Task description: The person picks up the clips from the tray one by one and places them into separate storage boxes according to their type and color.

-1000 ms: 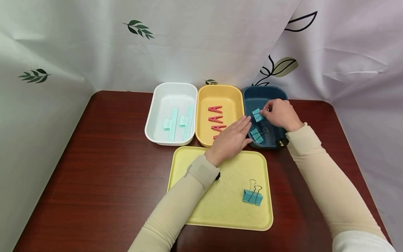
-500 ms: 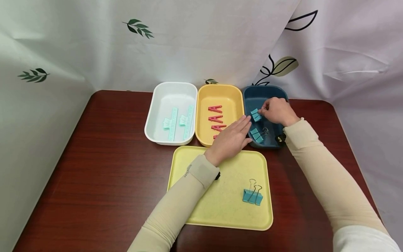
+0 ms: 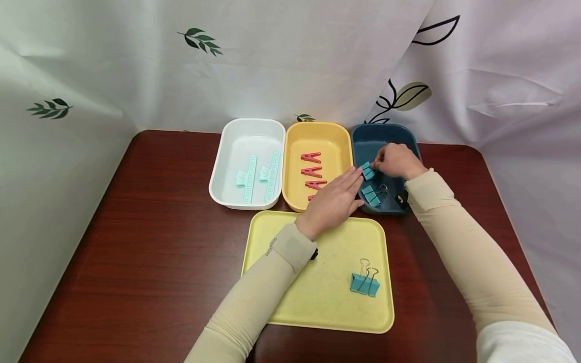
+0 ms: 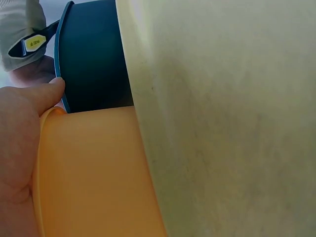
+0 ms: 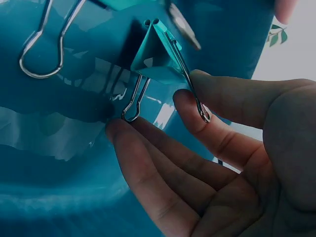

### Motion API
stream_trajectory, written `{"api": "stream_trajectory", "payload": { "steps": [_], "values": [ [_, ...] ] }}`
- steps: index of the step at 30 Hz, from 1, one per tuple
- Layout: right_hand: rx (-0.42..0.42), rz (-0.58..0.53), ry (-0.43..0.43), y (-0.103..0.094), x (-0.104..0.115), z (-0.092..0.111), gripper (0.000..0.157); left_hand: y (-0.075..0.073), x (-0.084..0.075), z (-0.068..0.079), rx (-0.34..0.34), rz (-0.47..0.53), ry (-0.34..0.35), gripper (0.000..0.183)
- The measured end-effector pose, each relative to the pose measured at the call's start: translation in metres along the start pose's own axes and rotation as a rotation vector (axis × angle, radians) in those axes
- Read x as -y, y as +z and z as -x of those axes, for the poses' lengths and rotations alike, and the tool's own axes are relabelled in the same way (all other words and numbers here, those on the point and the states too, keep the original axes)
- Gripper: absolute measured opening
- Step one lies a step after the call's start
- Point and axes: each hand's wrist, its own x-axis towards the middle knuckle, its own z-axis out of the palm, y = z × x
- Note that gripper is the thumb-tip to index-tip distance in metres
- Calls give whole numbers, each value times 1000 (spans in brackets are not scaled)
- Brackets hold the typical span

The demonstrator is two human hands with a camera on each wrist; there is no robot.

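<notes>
Inside the dark blue bin (image 3: 381, 132), my right hand (image 3: 398, 160) pinches a wire handle of a teal binder clip (image 3: 368, 171) between thumb and index finger. In the right wrist view the clip (image 5: 160, 54) is tilted, its other handle close over the bin floor. A second teal binder clip (image 3: 371, 195) lies just in front of it. My left hand (image 3: 333, 201) stretches across the orange-yellow bin (image 3: 317, 130), fingers straight, fingertips at the wall between the two bins. In the left wrist view its thumb (image 4: 52, 91) lies at the blue bin's rim. Red clothespins (image 3: 311, 172) are partly under that hand.
A larger teal binder clip (image 3: 365, 285) lies on the pale yellow tray (image 3: 317, 302) in front of the bins. At left, a white bin (image 3: 254, 127) holds two mint ruler-shaped clips (image 3: 250, 179). A curtain (image 3: 290, 60) hangs behind the brown table (image 3: 159, 227).
My right hand has moved slightly left and down with the pinched binder clip, bringing it nearer the bin's left wall. The left hand has stayed in place.
</notes>
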Motion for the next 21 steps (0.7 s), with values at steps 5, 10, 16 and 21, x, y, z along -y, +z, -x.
{"api": "stream_trajectory", "payload": {
  "steps": [5,10,16,21],
  "values": [
    [16,13,-12,3,-2,-1,24,1,0,-1,-3,-13,4,62],
    [26,29,-19,5,-1,-1,25,1,1,-1,-1,-17,7,62],
    [40,39,-17,5,0,-1,27,1,1,-1,-3,-21,11,62],
    [48,61,-18,6,1,-2,27,1,1,-1,-8,-17,15,62]
  ]
}}
